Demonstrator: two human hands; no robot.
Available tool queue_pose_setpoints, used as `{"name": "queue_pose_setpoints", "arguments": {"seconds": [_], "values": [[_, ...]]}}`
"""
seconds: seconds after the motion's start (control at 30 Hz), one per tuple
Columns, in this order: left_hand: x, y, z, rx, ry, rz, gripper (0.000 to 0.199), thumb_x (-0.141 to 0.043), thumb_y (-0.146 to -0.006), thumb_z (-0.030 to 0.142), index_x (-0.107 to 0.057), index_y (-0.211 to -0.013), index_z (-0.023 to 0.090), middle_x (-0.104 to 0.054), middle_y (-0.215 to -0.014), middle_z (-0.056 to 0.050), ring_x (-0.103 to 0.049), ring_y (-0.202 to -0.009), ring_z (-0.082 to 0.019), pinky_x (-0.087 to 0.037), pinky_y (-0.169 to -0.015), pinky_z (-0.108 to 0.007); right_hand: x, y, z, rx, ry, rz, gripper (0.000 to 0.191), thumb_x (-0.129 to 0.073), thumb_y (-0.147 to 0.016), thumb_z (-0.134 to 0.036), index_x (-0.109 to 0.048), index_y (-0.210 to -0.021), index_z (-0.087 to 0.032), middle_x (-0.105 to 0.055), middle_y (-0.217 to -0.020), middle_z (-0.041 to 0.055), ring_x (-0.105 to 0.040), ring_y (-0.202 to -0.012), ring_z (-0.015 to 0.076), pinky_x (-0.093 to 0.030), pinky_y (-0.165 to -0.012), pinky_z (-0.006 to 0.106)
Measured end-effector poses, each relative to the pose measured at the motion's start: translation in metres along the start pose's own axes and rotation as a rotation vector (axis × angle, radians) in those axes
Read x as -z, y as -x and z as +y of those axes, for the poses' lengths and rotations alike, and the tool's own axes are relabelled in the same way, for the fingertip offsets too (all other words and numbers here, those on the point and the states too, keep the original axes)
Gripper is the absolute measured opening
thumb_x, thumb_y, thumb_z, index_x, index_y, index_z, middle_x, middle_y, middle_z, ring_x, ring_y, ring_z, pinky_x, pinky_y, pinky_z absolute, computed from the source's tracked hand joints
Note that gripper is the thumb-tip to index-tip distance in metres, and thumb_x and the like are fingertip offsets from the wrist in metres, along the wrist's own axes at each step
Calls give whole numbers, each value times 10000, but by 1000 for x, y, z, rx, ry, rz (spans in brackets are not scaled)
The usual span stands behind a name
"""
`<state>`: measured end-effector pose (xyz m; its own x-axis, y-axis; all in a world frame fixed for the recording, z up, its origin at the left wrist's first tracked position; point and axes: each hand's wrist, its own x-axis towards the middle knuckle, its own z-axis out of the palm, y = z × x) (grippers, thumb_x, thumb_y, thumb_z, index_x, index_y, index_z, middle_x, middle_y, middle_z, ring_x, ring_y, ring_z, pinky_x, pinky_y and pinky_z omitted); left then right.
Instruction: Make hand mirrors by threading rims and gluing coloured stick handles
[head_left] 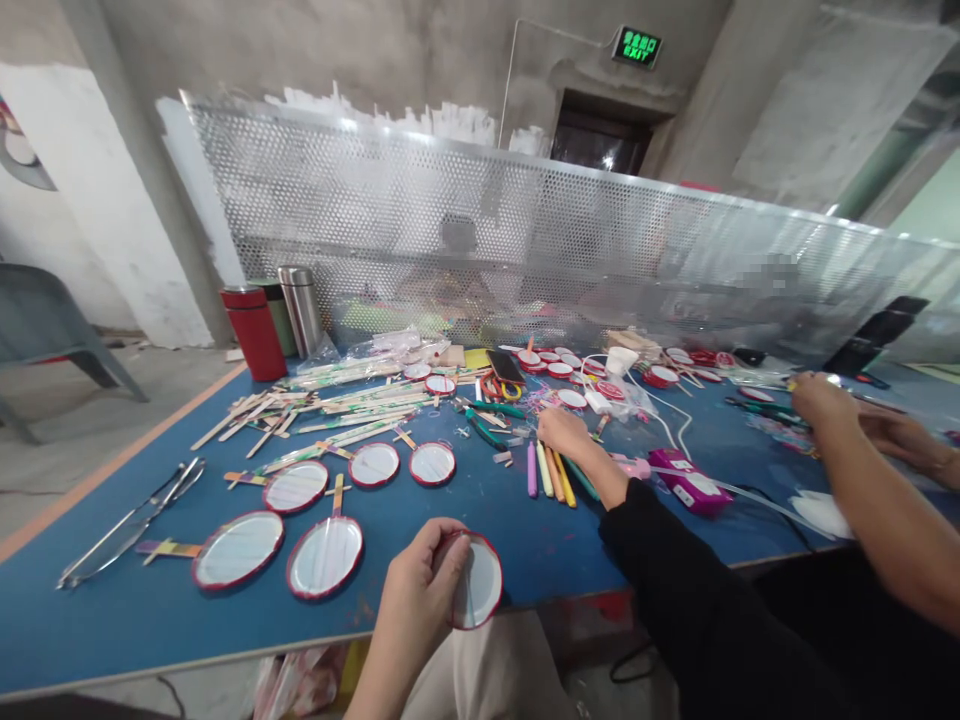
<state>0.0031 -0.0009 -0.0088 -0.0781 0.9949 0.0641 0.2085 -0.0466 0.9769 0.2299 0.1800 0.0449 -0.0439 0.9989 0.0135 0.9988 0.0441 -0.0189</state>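
So the left hand (421, 572) has a red-rimmed disc (484, 588) pinched at its left edge, thumb lying over the near face and the other fingers (441, 532) curled behind it. Disc sits just in front of the tabletop (442, 660)'s near edge, above the lap, most of it sticking out to the right of the fingers. It's tipped up on edge with its pale face pointing back at the wearer; the outline reads as an oval, long axis running roughly up and down.

The right hand (568, 436), in a black sleeve (675, 570), is reaching out over the tabletop. Its fingers bend down at the far ends of some coloured rods (532, 472), and the tips are hidden, so I can't tell if they've got hold of anything. The rods point away from the wearer, side by side.

Left of all that, five handled discs (325, 560) lie flat: the nearest has its handle pointing away, the leftmost points left. A co-worker's hands (825, 402) are busy over at far right.
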Motion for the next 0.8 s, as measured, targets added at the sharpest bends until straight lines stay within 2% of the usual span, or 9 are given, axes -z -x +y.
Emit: {"name": "queue_pose_setpoints", "arguments": {"seconds": [0.1,0.2,0.3,0.43,0.53,0.63,0.7,0.8], "values": [[1,-1,-2,-4,-14,-9,253,-546,-814,413,-642,-827,180,-617,-651,6,-534,-586,-144,-407,-526,-214,8,9,4,-36,-111,31,253,-575,-929,-329,-607,-1095,-141,-643,-1064,62,-642,-899,181,-539,-787,379],[2,-3,-4,-10,0,-33,254,-557,-804,418,-634,-823,177,-610,-653,5,-540,-590,-145,-419,-527,-215,18,24,3,1,-244,68,190,-521,-936,-252,-646,-913,-112,-689,-862,51,-659,-791,160,-515,-738,303],[2,-2,-2,2,18,-28,248,-559,-793,421,-624,-818,183,-589,-634,14,-532,-581,-142,-419,-525,-213,20,47,-8,90,-398,53,195,-460,-890,-176,-644,-857,-121,-706,-692,39,-675,-673,136,-476,-633,208],[2,1,5,36,12,-40,226,-526,-807,403,-605,-833,193,-538,-613,33,-499,-540,-132,-400,-479,-207,10,79,-31,216,-541,-40,124,-505,-805,-181,-628,-810,-161,-670,-557,-25,-637,-481,112,-426,-501,174],[3,2,7,34,5,-30,216,-508,-821,389,-602,-853,197,-527,-618,41,-491,-515,-121,-395,-468,-203,1,96,-41,230,-545,-20,106,-513,-795,-182,-619,-791,-183,-665,-599,-43,-626,-467,102,-422,-517,180],[3,2,6,28,-16,-31,209,-513,-823,385,-603,-842,198,-555,-634,34,-509,-540,-126,-399,-483,-202,-5,106,-41,141,-457,87,187,-442,-879,-217,-616,-946,-200,-680,-689,-30,-602,-460,103,-415,-546,212],[4,2,6,29,-32,-31,208,-513,-825,384,-604,-841,198,-569,-640,28,-522,-562,-133,-403,-501,-206,-8,108,-40,108,-368,136,205,-422,-914,-221,-621,-962,-205,-695,-753,-2,-628,-545,126,-409,-581,230],[4,2,6,23,-45,-40,211,-503,-837,381,-603,-845,195,-580,-650,24,-524,-575,-136,-402,-520,-211,-16,105,-42,146,-228,151,157,-492,-903,-197,-647,-885,-208,-705,-905,40,-655,-797,176,-396,-650,243]]}}
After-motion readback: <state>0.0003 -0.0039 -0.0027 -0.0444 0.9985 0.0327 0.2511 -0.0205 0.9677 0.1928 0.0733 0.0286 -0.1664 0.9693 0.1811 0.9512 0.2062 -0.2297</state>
